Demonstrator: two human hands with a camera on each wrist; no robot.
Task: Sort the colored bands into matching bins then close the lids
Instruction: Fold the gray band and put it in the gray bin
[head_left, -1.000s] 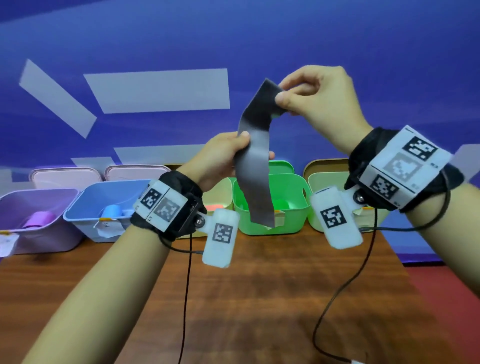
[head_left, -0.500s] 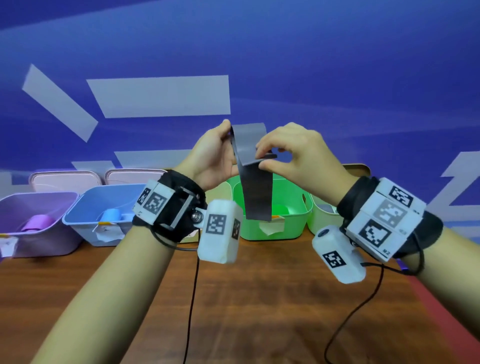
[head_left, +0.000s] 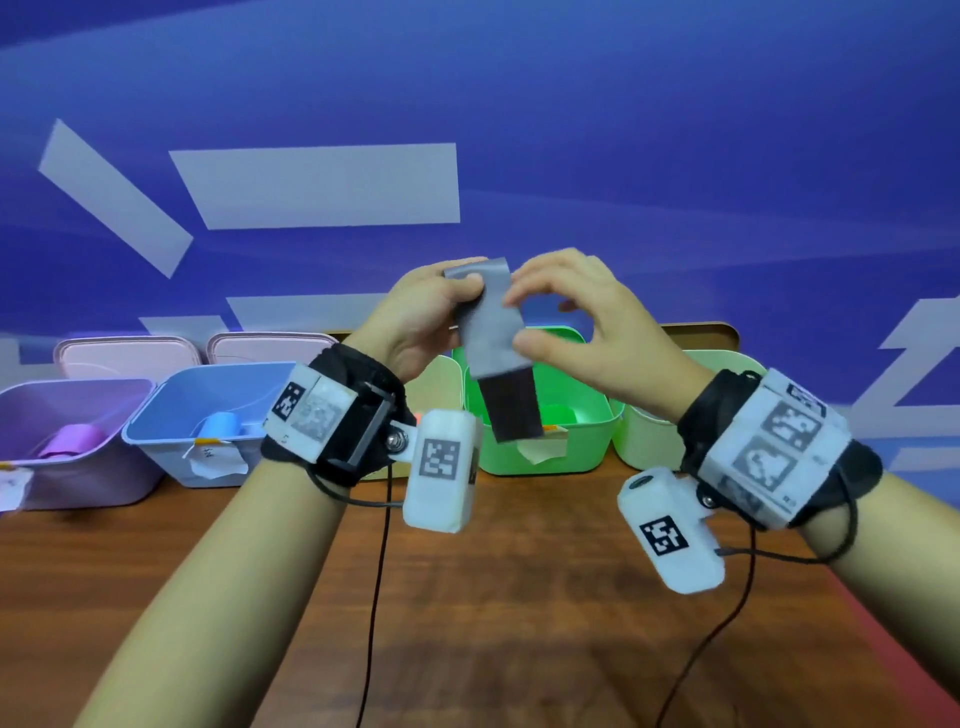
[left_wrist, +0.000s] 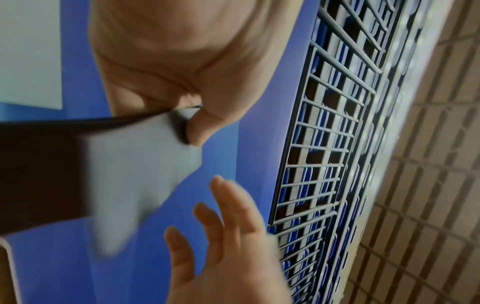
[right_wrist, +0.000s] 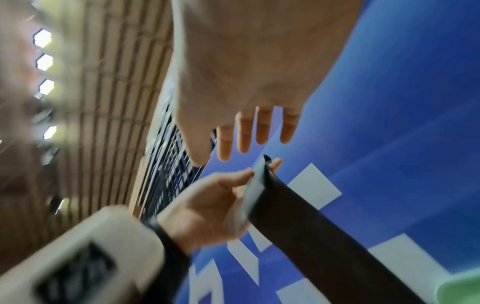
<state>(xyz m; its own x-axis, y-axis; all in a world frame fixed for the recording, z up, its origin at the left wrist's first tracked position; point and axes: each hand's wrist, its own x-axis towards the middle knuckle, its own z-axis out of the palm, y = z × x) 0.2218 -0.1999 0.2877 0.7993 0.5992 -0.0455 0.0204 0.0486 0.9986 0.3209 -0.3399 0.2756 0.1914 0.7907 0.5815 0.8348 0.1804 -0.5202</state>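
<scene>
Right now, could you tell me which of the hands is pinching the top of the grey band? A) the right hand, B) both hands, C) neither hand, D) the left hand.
D: the left hand pinches the folded top of the grey band between thumb and fingers, while the right hand hovers beside it with fingers spread; the wrist views show it clear of the band.

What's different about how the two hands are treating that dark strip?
The left hand pinches the gray band at its folded top, thumb against fingers; the right hand has its fingers spread and loose, and the wrist views show them off the band. The left hand alone holds the band up, while the right hand only hovers beside it. Both are raised above the table, with wrist cameras.
</scene>
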